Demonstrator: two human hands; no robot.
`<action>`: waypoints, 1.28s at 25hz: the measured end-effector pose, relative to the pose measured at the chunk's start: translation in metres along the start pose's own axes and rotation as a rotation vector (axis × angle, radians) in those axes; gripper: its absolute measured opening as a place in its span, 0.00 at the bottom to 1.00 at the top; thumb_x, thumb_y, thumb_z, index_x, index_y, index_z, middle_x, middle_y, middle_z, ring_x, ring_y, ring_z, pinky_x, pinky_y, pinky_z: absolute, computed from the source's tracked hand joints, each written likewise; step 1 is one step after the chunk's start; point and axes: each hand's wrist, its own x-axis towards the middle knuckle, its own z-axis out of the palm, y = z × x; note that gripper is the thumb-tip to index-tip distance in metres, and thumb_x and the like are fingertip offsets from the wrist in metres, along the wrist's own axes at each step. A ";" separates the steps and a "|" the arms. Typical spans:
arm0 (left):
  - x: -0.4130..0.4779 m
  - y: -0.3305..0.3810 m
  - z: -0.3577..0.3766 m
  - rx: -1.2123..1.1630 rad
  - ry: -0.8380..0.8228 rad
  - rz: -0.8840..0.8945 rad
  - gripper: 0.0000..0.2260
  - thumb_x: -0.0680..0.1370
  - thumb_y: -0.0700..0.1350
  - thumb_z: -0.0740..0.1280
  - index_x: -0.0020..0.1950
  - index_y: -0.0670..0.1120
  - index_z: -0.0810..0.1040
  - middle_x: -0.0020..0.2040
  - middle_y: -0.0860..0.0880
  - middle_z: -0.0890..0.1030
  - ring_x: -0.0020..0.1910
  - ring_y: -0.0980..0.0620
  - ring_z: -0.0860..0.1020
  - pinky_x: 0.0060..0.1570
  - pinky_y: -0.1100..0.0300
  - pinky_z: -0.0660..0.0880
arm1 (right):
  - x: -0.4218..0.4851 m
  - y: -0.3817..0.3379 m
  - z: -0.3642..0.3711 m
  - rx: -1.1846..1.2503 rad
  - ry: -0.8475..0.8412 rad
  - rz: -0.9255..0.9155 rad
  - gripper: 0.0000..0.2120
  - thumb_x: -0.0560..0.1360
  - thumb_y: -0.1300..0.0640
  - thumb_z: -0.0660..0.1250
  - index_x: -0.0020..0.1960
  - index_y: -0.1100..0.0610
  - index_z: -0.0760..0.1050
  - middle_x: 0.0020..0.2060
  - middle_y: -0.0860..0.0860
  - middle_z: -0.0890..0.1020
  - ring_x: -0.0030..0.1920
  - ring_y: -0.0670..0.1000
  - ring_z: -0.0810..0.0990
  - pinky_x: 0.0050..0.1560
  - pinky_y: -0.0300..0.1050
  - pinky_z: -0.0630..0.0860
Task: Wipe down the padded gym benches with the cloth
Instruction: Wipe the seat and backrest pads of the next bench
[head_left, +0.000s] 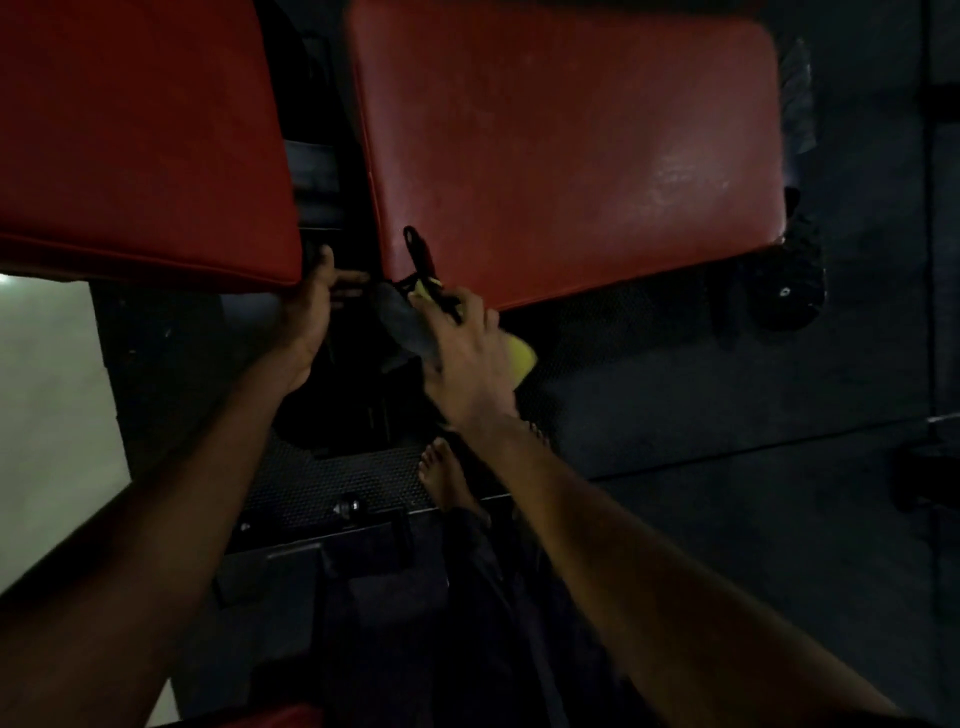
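Cloth placement comes first: the yellow cloth (522, 356) is bunched in your right hand (467, 353), fingers curled round it. It sits just off the near edge of the right red pad (571, 156), not yet flat on the vinyl. The same hand seems also to hold a dark object (405, 322) with a black strap (418, 254), whose loop lies up over the pad's near left corner (set that aside, or it will likely drag through every stroke). Spread the cloth under a flat palm, then work in long overlapping passes from the far end toward you, finishing along the near edge and down the side wall. A sheen on the pad's right half may mean damp vinyl, though in this dim light that is a guess.

Your left hand (311, 312) sits at the near right corner of the left red pad (130, 130), one digit up against the corner and the others reaching into the gap between the pads. Whether it grips anything there I cannot tell. Use it to steady yourself, and mind your bare foot (441, 473) on the perforated plate (332, 478) below.
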 end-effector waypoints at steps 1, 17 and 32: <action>-0.002 0.001 0.002 0.020 -0.037 0.004 0.26 0.86 0.56 0.46 0.63 0.45 0.79 0.56 0.49 0.80 0.45 0.61 0.75 0.45 0.67 0.69 | 0.005 0.018 -0.014 -0.052 0.014 -0.037 0.35 0.71 0.62 0.71 0.76 0.49 0.68 0.70 0.58 0.69 0.61 0.62 0.72 0.55 0.59 0.76; 0.013 0.007 0.067 0.519 0.149 0.410 0.47 0.76 0.54 0.73 0.82 0.41 0.45 0.82 0.42 0.47 0.81 0.46 0.49 0.79 0.48 0.51 | 0.101 0.077 -0.082 -0.047 0.158 0.123 0.42 0.76 0.34 0.64 0.82 0.50 0.53 0.80 0.62 0.52 0.77 0.69 0.56 0.73 0.66 0.60; 0.015 0.025 0.075 0.557 0.195 0.335 0.49 0.75 0.51 0.75 0.82 0.42 0.44 0.82 0.43 0.45 0.81 0.45 0.48 0.79 0.48 0.49 | 0.200 0.086 -0.094 -0.187 -0.022 -0.449 0.28 0.75 0.52 0.64 0.75 0.47 0.69 0.77 0.56 0.66 0.73 0.62 0.68 0.68 0.58 0.72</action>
